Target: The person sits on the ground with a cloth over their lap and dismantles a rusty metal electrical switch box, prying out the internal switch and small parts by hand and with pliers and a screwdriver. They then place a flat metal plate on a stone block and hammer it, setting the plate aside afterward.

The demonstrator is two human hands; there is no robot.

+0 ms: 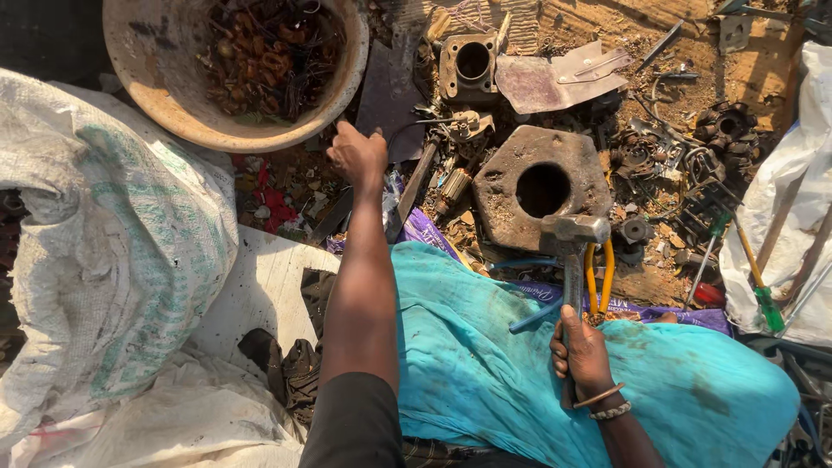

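Gripping the handle of a steel hammer [573, 251], the right hand [582, 351] is clenched tight, with the hammer's head lying on the edge of a thick rusty metal block [511, 186] with a round hole. Stretched forward, the left hand [357, 154] hovers loosely curled and holds nothing, just below a worn round basin [165, 95] heaped with tangled dark wire and coppery scrap. A coarse woven white sack [104, 260] slumps to the left, and teal cloth [468, 355] drapes the lap.

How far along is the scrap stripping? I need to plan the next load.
Done: a basin already holds reddish wire pieces. In hand: the right hand grips a hammer by the holed metal block; the left hand reaches into the scrap. Left: many motor parts lie unsorted.
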